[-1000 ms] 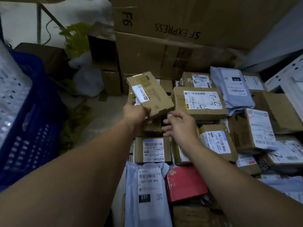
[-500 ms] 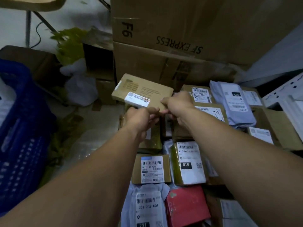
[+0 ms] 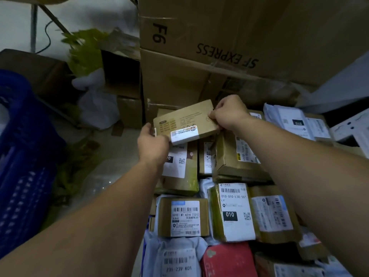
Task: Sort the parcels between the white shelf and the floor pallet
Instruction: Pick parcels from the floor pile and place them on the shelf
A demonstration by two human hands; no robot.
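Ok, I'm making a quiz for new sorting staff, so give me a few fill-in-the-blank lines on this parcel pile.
1. The flat box is gripped by the left hand and the ____ hand.
2. The big carton behind the pile reads SF ____.
3. The plastic crate at the left is ____.
4. The soft parcel at the bottom edge is ____.
Missing: right; EXPRESS; blue; red.

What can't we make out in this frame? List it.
Head view:
- box label: print blurred, too small to read.
- left hand, right hand: fingers under the box are hidden by it.
- parcel below the left wrist: the wrist hides the start of its code, only "70" shows.
- red parcel: cut by the bottom edge.
- pallet: buried under parcels.
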